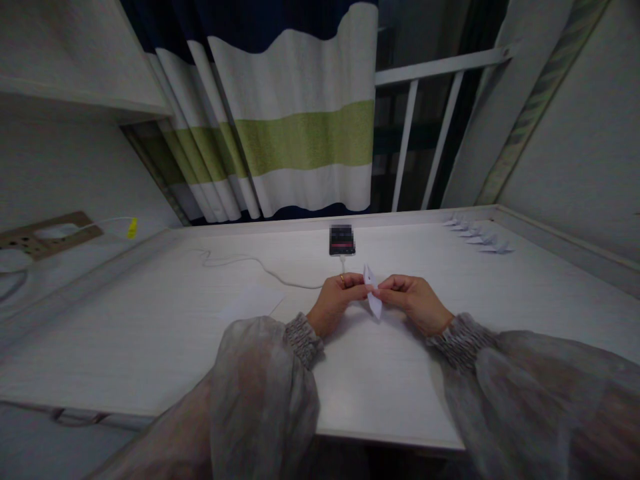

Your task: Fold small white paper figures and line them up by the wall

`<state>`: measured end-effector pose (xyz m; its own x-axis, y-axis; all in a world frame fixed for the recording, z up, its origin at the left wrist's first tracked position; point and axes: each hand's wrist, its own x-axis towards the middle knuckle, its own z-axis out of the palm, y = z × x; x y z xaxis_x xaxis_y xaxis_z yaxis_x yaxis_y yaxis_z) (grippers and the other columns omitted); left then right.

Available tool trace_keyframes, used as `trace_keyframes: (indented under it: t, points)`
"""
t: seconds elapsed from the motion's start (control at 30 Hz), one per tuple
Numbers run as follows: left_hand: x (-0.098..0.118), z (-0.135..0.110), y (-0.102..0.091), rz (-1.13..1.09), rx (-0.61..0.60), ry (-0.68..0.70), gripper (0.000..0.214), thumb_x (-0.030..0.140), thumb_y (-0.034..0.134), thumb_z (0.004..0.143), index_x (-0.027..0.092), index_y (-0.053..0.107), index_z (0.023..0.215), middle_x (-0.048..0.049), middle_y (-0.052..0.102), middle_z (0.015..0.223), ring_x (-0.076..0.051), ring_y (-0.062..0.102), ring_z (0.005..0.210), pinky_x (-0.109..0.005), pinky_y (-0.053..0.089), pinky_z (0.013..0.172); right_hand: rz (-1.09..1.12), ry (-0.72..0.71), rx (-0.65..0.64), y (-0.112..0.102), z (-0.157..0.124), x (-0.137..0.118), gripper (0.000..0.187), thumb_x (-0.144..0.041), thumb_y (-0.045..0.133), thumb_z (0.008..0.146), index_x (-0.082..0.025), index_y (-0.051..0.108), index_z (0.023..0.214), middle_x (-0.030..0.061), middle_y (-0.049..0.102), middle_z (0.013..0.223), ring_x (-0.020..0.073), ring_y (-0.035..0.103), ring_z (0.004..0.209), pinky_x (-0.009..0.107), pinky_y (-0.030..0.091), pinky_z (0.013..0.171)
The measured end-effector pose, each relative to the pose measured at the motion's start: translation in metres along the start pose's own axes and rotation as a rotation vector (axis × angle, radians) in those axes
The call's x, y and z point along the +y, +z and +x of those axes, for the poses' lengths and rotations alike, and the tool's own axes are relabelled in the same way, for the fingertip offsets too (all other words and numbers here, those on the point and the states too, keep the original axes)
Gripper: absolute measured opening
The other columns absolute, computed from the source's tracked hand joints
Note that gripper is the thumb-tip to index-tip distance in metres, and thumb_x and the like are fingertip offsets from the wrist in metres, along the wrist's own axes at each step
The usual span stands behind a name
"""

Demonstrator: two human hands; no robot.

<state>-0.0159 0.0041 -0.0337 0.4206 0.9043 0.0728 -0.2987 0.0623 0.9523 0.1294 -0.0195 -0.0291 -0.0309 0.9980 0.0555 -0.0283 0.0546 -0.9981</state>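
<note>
My left hand (336, 300) and my right hand (414, 301) meet over the middle of a white desk (150, 333). Both pinch a small folded white paper piece (373, 293) that stands nearly upright between their fingertips. The left hand wears a ring. Sheer grey sleeves cover both forearms. A flat white paper sheet (253, 301) lies on the desk to the left of my left hand.
A phone (342, 240) lies beyond my hands with a white cable (240, 261) running left to a wall socket (47, 235). Several folded paper pieces (477, 235) line the far right of the desk. A striped curtain (300, 133) and a white railing (425, 133) stand behind.
</note>
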Motion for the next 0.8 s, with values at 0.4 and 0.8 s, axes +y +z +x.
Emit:
trace_keyframes:
  t: [0.4,0.8]
  points:
    - [-0.0020,0.0001,0.0016,0.008,0.006,-0.001,0.017,0.022,0.067,0.058,0.009,0.063,0.069,-0.0017,0.059,0.061,-0.009,0.052,0.059,-0.025,0.039,0.065,-0.099,-0.023,-0.001,0.0014,-0.0005,0.0009,0.024,-0.033,0.070,0.052,-0.014,0.055,0.052,-0.0037,0.053,0.048,0.0060,0.041,0.045,0.022,0.030,0.046]
    - [-0.0012,0.0003,0.0031,0.106,0.034,0.045,0.024,0.028,0.071,0.053,0.009,0.062,0.065,-0.0015,0.059,0.060,-0.009,0.052,0.057,-0.024,0.039,0.062,-0.128,-0.048,-0.022,-0.0001,-0.0007,0.0024,0.024,-0.034,0.068,0.054,-0.014,0.054,0.053,-0.0033,0.053,0.050,0.0065,0.042,0.045,0.022,0.030,0.047]
